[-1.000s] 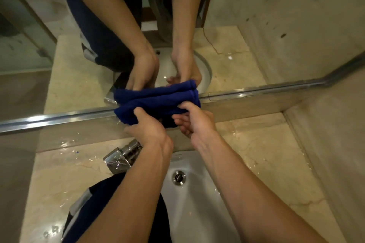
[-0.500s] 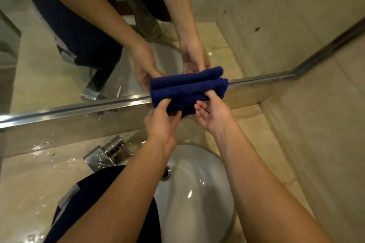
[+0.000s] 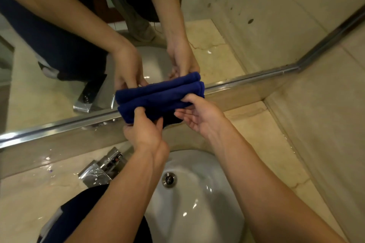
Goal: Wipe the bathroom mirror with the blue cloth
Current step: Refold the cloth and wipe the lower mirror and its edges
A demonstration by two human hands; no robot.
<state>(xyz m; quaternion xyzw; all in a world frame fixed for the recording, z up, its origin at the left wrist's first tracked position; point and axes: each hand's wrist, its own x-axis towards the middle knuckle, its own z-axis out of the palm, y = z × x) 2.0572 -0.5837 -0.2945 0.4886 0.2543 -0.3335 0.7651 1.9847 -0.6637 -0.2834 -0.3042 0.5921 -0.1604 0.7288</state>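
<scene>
- Blue cloth (image 3: pixel 158 102): deep navy, plush, folded into a thick flat bundle with rounded fold edges; I hold it up against the lower edge of the mirror (image 3: pixel 227 35), right at the chrome frame strip (image 3: pixel 59 126), above the sink (image 3: pixel 197 203).
- Its reflection sits directly above it, so it reads as two stacked folds.
- My left hand (image 3: pixel 144 132) pinches the cloth's lower left part, thumb on top.
- My right hand (image 3: pixel 199 114) grips the right end, thumb over the fold, fingers curled beneath.
- Chrome faucet (image 3: pixel 104 167) stands on the wet marble counter (image 3: pixel 266 144), left of the basin.
</scene>
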